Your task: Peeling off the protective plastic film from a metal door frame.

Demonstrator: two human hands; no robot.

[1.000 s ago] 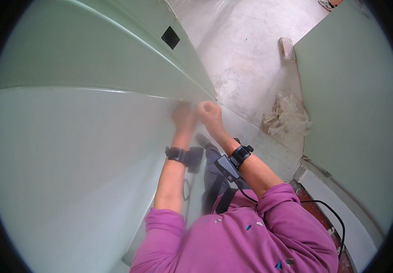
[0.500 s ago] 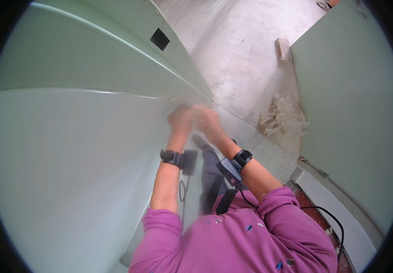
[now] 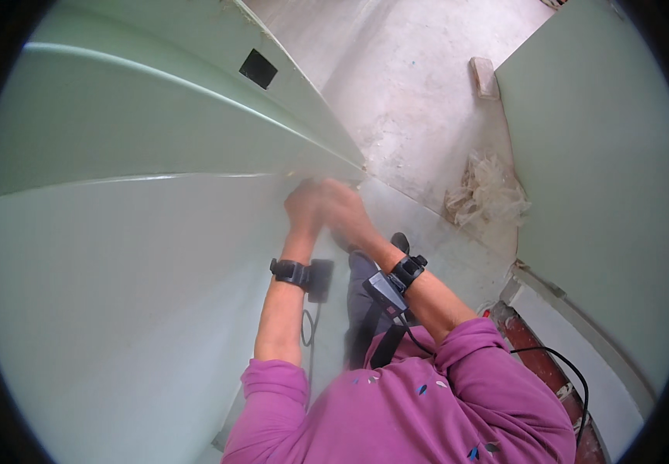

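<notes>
The left hand (image 3: 303, 207) and right hand (image 3: 343, 210) blur together (open or closed, I cannot tell) near the smooth, ridged green panel (image 3: 156, 127) at left. Crumpled, translucent plastic (image 3: 487, 193) lies rightward.

The single wide fisheye view looks steeply down from head height, the purple shirt (image 3: 404, 410) nearest it. The left hand (image 3: 302, 207) and right hand (image 3: 344, 209) sit farther off, with floor (image 3: 404, 85) beyond.

A scuffed whitish floor (image 3: 404, 108) under soft, pale light meets a smooth pale-green panel (image 3: 605, 170) on the right, with a dusty brick (image 3: 485, 78) and a crumpled heap of clear plastic (image 3: 487, 193) beside its lower edge.
</notes>
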